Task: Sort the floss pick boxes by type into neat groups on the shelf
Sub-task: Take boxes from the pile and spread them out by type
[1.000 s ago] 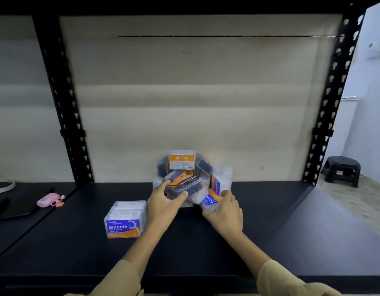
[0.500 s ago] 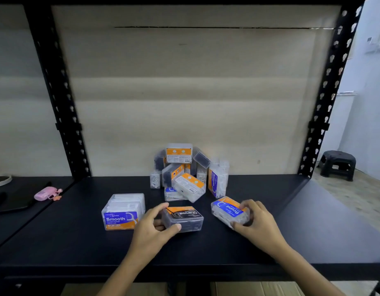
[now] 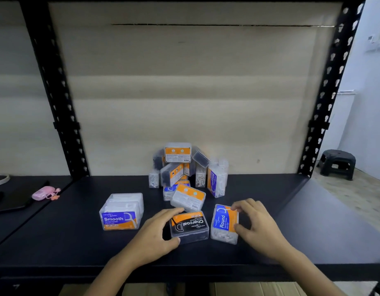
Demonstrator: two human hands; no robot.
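My left hand [image 3: 154, 233] grips Charcoal box [image 3: 189, 226], long side lying left-right. My right hand [image 3: 257, 225] pinches Round box [image 3: 224, 223] just beside, long side pointing away.

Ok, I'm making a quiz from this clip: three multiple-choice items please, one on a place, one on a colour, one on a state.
1. Where does the Smooth box lie from the Charcoal box? A left, B right, C on top
2. The small case at far left is: A green, B pink, C yellow
3. The left hand: A lies flat, B grips the Charcoal box, C hangs idle

1 A: it stands apart on the left.
2 B: its shell is pink.
3 B: thumb and fingers curl round the box.
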